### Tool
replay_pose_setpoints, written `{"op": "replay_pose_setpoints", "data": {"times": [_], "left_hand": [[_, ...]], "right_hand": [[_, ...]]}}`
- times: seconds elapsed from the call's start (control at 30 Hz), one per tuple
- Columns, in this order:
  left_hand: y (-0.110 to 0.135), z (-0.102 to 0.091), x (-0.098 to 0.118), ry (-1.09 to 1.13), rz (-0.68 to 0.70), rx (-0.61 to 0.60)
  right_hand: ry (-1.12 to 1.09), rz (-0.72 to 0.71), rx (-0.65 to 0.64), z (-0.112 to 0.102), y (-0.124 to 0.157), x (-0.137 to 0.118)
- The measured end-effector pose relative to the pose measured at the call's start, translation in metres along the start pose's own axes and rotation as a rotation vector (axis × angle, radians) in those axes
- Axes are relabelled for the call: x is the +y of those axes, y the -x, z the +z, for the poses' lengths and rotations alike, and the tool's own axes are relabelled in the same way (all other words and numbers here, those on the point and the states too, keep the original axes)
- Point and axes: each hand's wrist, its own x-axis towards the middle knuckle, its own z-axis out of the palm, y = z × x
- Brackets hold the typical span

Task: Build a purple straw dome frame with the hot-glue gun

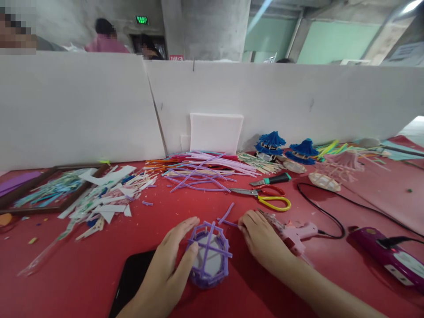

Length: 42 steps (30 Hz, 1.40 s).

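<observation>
A small purple cage-like frame of straw pieces [210, 255] with a white base stands on the red table [82, 269]. My left hand [168, 260] cups its left side, thumb and fingers pressed against it. My right hand [261, 236] lies just right of the frame, fingers curled, pinching a short purple straw piece [228, 222] at its tips. A pink glue gun [296, 232] lies right behind that hand.
A heap of purple and coloured straws [198, 170], scissors with yellow handles [265, 196] and a utility knife [271, 179] lie farther back. White scraps [106, 194], a framed tray [43, 190], a black phone [132, 278], a purple device [387, 256] and blue tasselled models [270, 143] surround me. A white partition [99, 106] closes the back.
</observation>
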Motion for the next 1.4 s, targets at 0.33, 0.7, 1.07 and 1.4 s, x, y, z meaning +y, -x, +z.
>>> {"op": "replay_pose_setpoints", "data": {"times": [0.33,0.7,1.07,1.4], "left_hand": [[-0.001,0.001,0.009,0.081,-0.087,-0.010],[-0.005,0.001,0.010,0.136,-0.106,-0.012],[-0.008,0.005,0.010,0.296,-0.201,-0.006],[-0.009,0.003,0.011,0.428,-0.276,-0.027]], "right_hand": [[-0.657,0.317,0.047,-0.021,-0.005,-0.010],[-1.889,0.840,-0.210,-0.034,-0.021,-0.005],[-0.893,0.145,0.196,-0.027,-0.007,-0.016],[-0.628,0.118,0.216,-0.030,-0.005,-0.013]]}}
